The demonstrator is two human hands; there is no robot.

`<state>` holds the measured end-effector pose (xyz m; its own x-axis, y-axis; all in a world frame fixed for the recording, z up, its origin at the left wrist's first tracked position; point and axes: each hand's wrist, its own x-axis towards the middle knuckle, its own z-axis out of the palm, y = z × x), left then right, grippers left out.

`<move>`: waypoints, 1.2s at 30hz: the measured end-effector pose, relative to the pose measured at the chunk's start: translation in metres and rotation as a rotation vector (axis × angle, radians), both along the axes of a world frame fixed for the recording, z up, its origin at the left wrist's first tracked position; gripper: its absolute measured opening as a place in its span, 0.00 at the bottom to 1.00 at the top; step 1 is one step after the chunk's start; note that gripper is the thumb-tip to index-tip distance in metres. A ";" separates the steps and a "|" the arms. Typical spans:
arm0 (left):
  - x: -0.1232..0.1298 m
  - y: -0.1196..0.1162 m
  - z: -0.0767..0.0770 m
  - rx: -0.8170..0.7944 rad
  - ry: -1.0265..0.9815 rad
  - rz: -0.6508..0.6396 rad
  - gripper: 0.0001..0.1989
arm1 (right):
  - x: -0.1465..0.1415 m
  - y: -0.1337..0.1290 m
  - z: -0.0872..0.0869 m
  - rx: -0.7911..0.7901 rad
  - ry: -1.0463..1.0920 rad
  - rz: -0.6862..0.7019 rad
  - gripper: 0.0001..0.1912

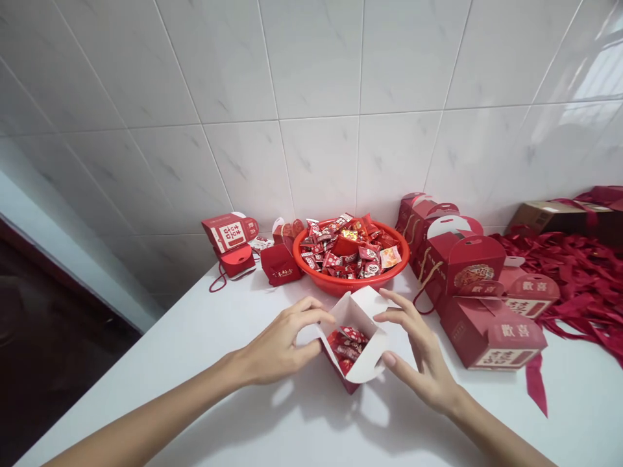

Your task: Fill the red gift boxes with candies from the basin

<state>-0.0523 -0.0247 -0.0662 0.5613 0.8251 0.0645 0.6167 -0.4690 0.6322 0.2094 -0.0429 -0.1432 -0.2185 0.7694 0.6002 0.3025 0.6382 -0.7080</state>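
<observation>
The step in hand appears to be handling the upright flaps of an open box (368,355), which stands on the near middle of the white bench (233,311) with wrapped sweets (348,350) inside. The left hand (296,337) is half curled at the box's left side, fingertips against the board; whether it truly grips cannot be told. The right hand (413,350) is loosely spread at the right-hand flap, thumb and fingers well apart, touching its edge without clasping it. As I judge it, the next move calls for light, even fingertip pressure, since the paperboard looks thin and could crease, with one side steadied against the other. The box is matt red outside and plain white inside, its flaps ending in rounded edges. Just beyond it sits a round, smooth plastic basin (360,285), orange-red and heaped with crinkled, shiny sweet packets (345,246). To the right, finished boxes (491,331) with printed lettering and curved tops stand close together, some with cord handles, and beyond them lies a tangle of soft, dark red ribbon (574,272). More small boxes (231,232) stand far left, near the glossy tiled wall (321,162).
</observation>
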 end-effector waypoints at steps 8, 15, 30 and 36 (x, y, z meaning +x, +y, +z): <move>0.002 0.006 -0.008 0.022 -0.062 0.106 0.14 | -0.005 -0.005 -0.001 0.055 -0.026 0.008 0.13; 0.003 0.008 -0.017 -0.006 -0.120 0.128 0.22 | -0.018 -0.018 -0.004 0.265 -0.103 0.213 0.22; 0.015 0.001 -0.027 0.070 -0.153 0.010 0.12 | -0.021 -0.004 -0.009 0.122 -0.081 -0.144 0.18; 0.016 -0.003 -0.031 0.061 -0.121 0.006 0.16 | -0.021 -0.003 -0.007 0.092 -0.206 -0.196 0.09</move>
